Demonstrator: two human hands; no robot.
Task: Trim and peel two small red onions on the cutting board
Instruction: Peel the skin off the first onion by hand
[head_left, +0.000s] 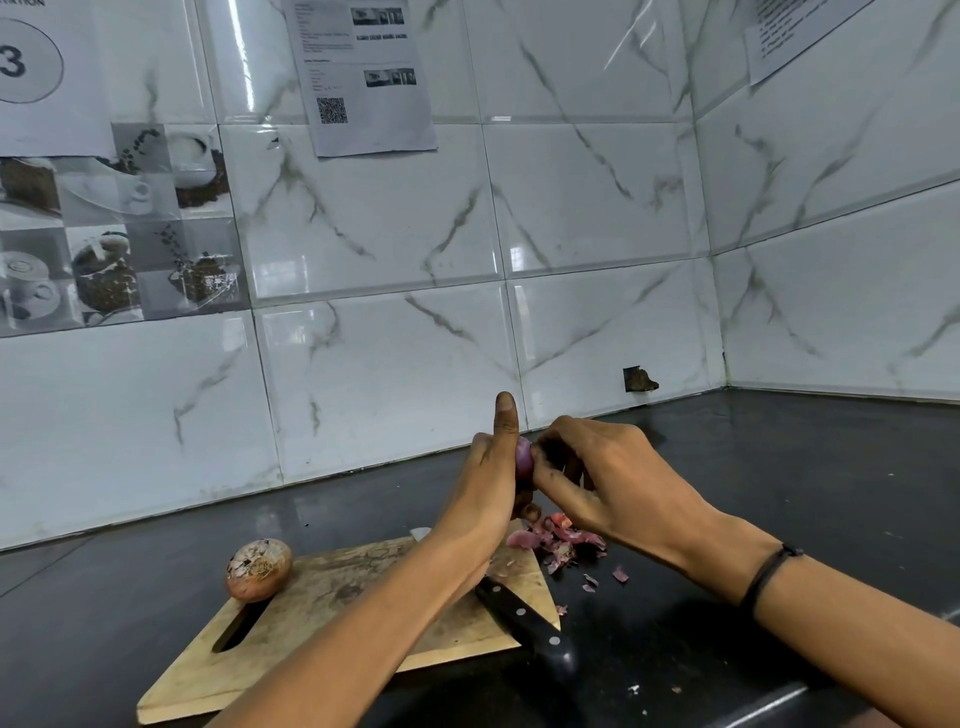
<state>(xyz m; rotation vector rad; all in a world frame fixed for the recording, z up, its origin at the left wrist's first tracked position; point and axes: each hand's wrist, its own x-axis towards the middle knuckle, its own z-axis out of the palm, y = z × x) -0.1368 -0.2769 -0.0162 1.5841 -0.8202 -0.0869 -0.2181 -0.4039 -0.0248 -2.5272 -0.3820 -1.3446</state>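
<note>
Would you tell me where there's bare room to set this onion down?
Free: cutting board middle, between unpeeled onion and knife; black counter right of the peelings. Crowded: the board's far right corner, by the peelings and knife.

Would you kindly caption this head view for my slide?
Left hand and right hand peel a red onion; second onion and knife lie on the cutting board.
</note>
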